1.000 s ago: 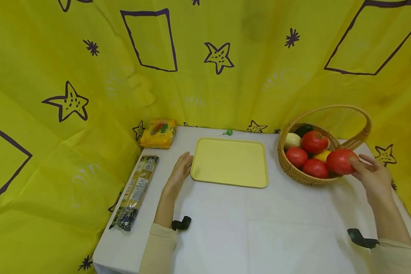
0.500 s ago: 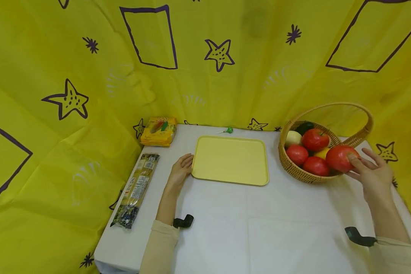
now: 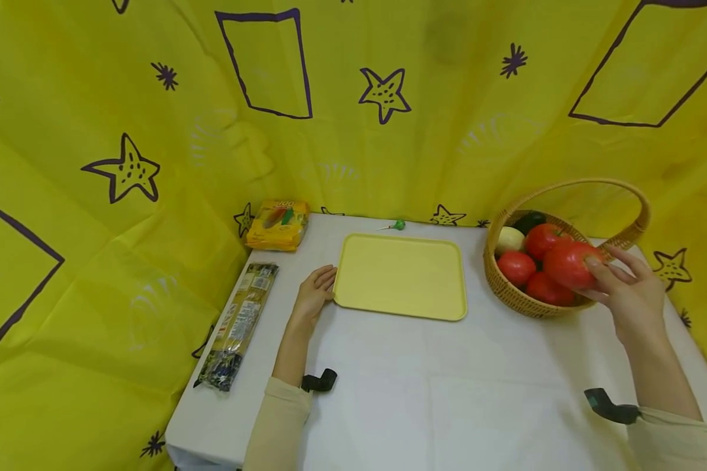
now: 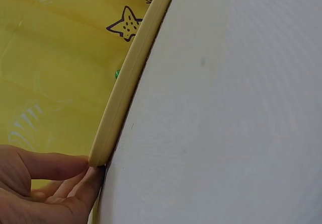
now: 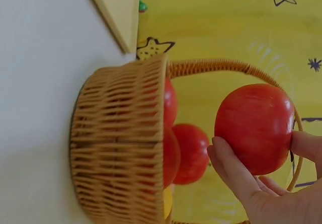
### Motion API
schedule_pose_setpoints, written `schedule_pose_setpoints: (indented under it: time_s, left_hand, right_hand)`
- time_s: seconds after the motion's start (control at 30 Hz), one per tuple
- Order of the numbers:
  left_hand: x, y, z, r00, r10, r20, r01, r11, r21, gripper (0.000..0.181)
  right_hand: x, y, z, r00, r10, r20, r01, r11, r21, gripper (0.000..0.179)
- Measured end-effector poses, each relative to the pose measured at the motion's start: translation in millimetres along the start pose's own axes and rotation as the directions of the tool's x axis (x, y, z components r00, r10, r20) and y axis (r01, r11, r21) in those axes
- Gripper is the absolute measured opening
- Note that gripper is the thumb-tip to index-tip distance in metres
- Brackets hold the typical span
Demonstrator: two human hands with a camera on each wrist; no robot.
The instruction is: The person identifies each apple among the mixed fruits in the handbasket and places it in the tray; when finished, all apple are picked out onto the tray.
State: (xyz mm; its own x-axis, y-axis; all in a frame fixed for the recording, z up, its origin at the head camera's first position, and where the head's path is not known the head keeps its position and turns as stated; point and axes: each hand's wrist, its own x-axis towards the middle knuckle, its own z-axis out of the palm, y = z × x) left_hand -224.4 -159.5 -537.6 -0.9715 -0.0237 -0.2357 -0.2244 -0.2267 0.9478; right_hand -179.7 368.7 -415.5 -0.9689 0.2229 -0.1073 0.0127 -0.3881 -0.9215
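My right hand (image 3: 636, 294) grips a large red tomato (image 3: 573, 264) between thumb and fingers, over the right front of the wicker basket (image 3: 515, 299). In the right wrist view the tomato (image 5: 254, 128) is clear of the basket's rim, with the fingertips against its side. My left hand (image 3: 312, 294) is at the left edge of the pale yellow tray (image 3: 400, 278). The left wrist view has its thumb and fingers pinching the rim of the tray (image 4: 126, 83). More red tomatoes (image 3: 516, 268), a whitish round vegetable (image 3: 509, 241) and a dark green one (image 3: 529, 222) lie in the basket.
A yellow packet (image 3: 278, 226) sits at the back left, and a long clear-wrapped package (image 3: 238, 324) lies along the left table edge. Behind the tray is a small green-headed item (image 3: 398, 225). The basket's tall handle (image 3: 589, 182) arches over it. A yellow curtain (image 3: 330, 144) surrounds the white table.
My right hand has carried the tomato a little leftward and up, farther over the basket. The left hand stays at the tray's edge. The head view has shifted slightly.
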Motion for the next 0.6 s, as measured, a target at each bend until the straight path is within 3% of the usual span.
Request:
schedule_pose_setpoints:
  time_s: [0.2, 0.6]
  left_hand:
    - [0.5, -1.3, 1.0, 1.000, 0.008, 0.005, -0.008, 1.000, 0.002, 0.073]
    - [0.0, 0.2, 1.2, 1.000, 0.001, -0.020, -0.001, 1.000, 0.023, 0.076]
  right_hand:
    - [-4.7, -3, 16, 0.995, -0.045, 0.094, 0.038, 0.996, 0.074, 0.036]
    - [-5.7, 1, 55, 0.987, -0.056, 0.153, 0.075, 0.990, -0.121, 0.046]
